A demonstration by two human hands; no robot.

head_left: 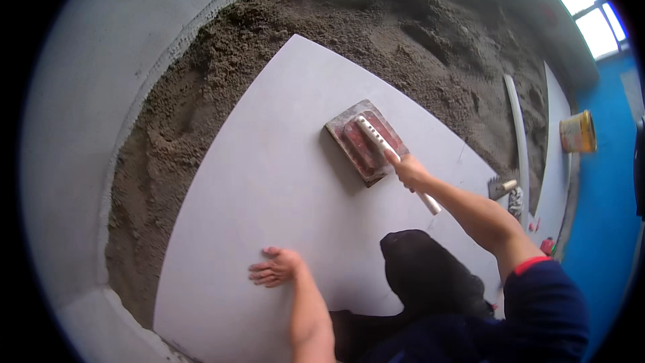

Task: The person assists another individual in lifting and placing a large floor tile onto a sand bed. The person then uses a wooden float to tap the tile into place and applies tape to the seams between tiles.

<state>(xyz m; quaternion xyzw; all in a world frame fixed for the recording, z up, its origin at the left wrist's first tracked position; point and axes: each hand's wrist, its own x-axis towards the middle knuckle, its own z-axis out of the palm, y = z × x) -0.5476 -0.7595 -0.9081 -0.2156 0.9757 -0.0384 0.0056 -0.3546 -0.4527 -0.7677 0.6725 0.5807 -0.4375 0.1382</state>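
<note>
A large pale floor tile point(248, 181) lies on grey-brown sandy mortar point(430, 54). My right hand point(408, 172) is closed round the long white handle of a tile tamper point(351, 140). It has a grey rectangular block with a worn red top, over the upper middle of the tile. A shadow falls beside the block, and I cannot tell if its underside touches the tile. My left hand point(275, 269) rests on the tile at the lower left, fingers stretched out, holding nothing. My dark-clothed knee point(430, 269) is over the tile's near right part.
A pale wall point(87, 94) curves along the left. At right are a notched trowel point(501, 187), a long pale strip point(517, 128), another pale tile point(556, 148) and a yellowish bucket point(578, 132) by a blue surface point(608, 181).
</note>
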